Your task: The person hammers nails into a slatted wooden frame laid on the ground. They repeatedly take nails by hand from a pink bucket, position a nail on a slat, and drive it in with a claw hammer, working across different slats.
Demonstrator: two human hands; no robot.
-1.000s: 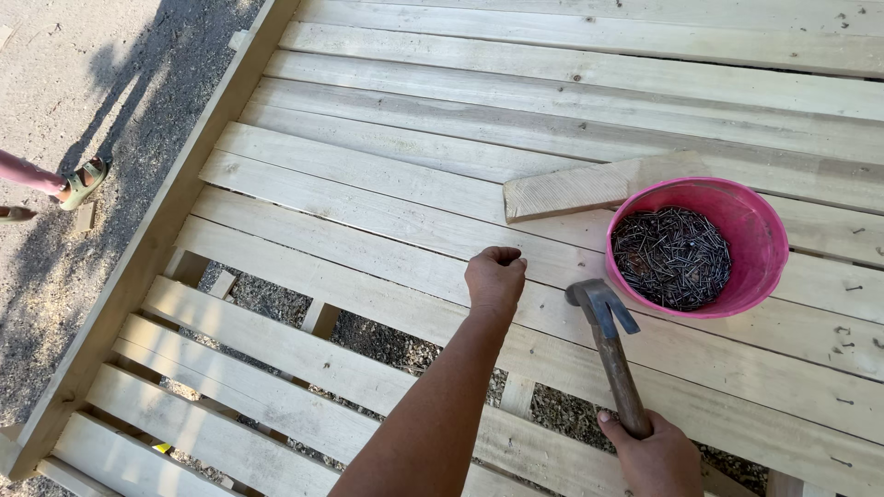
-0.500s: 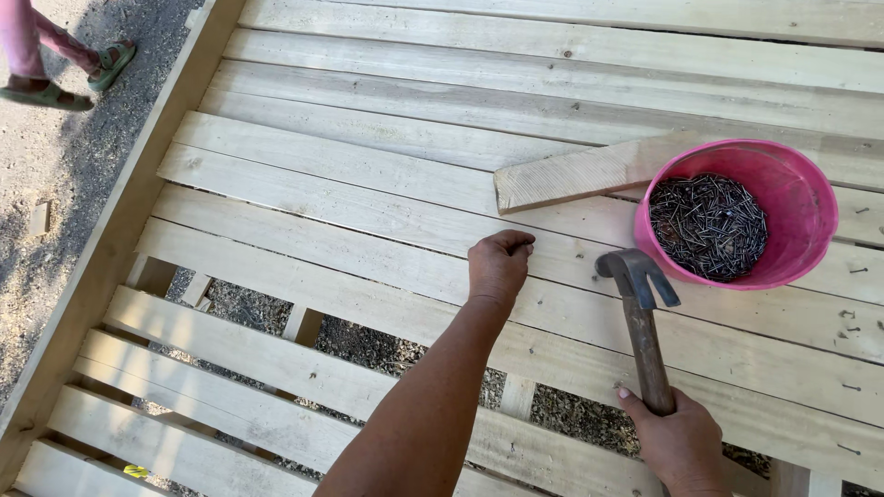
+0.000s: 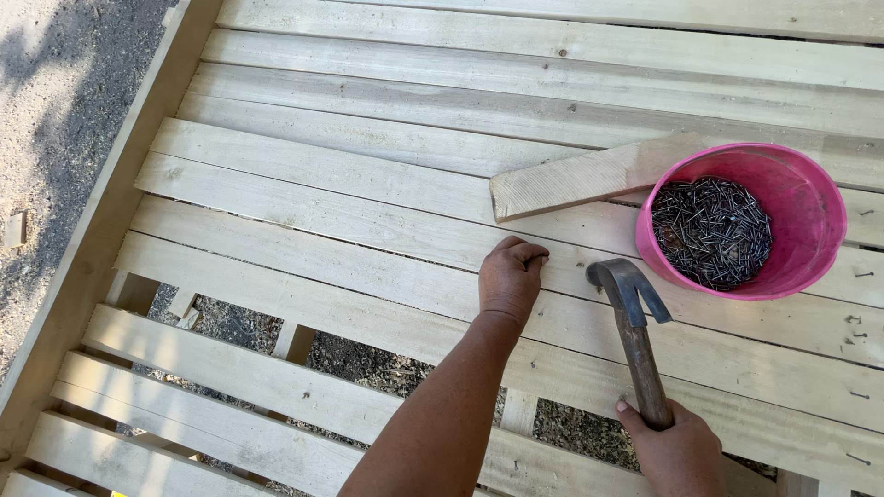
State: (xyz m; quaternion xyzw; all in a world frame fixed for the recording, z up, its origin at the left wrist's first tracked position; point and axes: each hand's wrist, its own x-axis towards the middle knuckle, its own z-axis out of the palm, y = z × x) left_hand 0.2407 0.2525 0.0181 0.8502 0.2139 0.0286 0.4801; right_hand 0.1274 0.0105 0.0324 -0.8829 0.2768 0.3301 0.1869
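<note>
The left hand (image 3: 511, 276) is resting curled on a pale deck board (image 3: 368, 267), fingertips pinched together, what they pinch too small to tell, while the right hand (image 3: 677, 451) is gripping a claw hammer (image 3: 635, 331) whose head is hovering just beside a pink bucket of nails (image 3: 792, 184)

Both hands (image 3: 511, 281) (image 3: 677, 451) closed, forearms extended

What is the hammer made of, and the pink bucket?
The hammer looks like dull grey metal at the head, with a brown, worn handle, probably wood. The pink bucket seems to be plastic: smooth, evenly coloured, thin-rimmed. The nails inside look like dark metal.
</note>
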